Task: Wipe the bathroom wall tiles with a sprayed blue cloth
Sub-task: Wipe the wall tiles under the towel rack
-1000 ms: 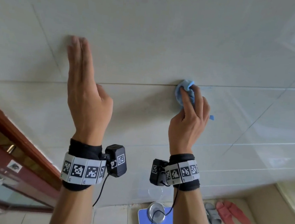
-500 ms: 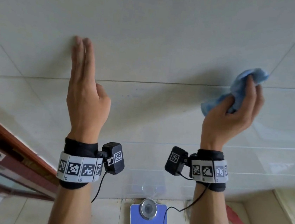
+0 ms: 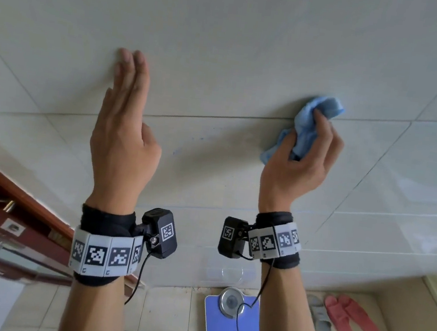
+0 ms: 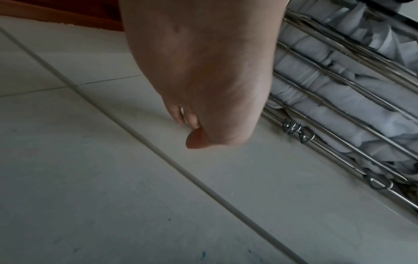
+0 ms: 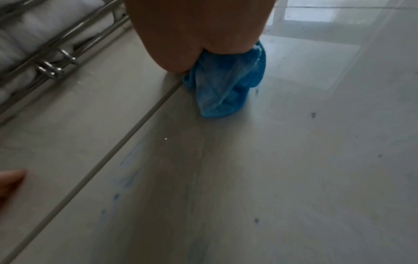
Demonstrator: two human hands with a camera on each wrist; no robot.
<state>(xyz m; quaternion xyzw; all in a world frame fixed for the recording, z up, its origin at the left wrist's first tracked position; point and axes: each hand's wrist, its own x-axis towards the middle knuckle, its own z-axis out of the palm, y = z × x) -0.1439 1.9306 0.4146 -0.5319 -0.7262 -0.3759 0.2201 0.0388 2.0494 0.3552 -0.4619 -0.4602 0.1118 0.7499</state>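
A bunched blue cloth presses against the pale wall tiles on a grout line, gripped by my right hand with its fingers curled round it. The right wrist view shows the cloth under my palm, with faint blue smears on the tile below it. My left hand lies flat on the wall to the left, fingers straight and together, holding nothing. In the left wrist view its fingertips touch the tile.
A brown door frame runs along the lower left. On the floor below stand a blue bathroom scale and grey and red slippers. A metal towel rack with white cloth hangs high on the wall.
My right hand swept the cloth rightward along the grout line, then came back a little to the left. The left hand stayed flat on the wall.
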